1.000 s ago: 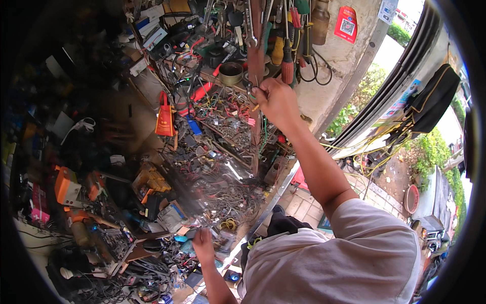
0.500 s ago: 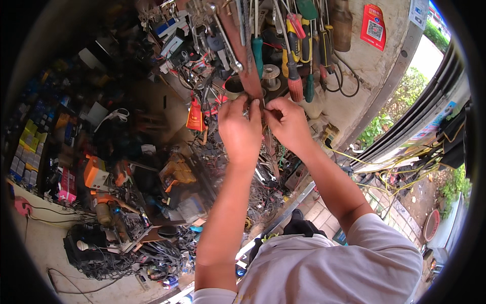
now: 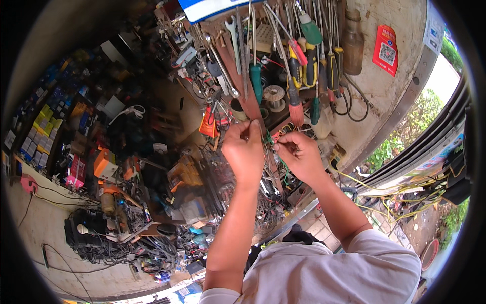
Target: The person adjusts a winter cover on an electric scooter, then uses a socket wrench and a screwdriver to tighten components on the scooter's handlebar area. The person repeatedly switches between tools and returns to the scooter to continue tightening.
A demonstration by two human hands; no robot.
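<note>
My left hand (image 3: 243, 152) is raised at a brown board (image 3: 250, 109), its thumb and fingers pinched on something small that I cannot make out. Just right of it, my right hand (image 3: 301, 157) is bent with thumb and forefinger together, near small green and red bits partly hidden between the hands. Above them hang screwdrivers, among them a teal-handled one (image 3: 255, 81) and a red-handled one (image 3: 295, 111), with wrenches (image 3: 233, 45) to the left and a wire spool (image 3: 274, 99) behind.
A dark, cluttered workshop fills the left, with stacked small boxes (image 3: 40, 129), orange cases (image 3: 105, 164) and tangled cables (image 3: 93, 248). A stained wall (image 3: 385, 96) stands at the right, beside a doorway to greenery, with yellow cables (image 3: 392, 192) across it.
My left hand has risen from the low clutter to beside my right hand at the board. The view has shifted, so the hanging tools and both hands now appear lower in the picture.
</note>
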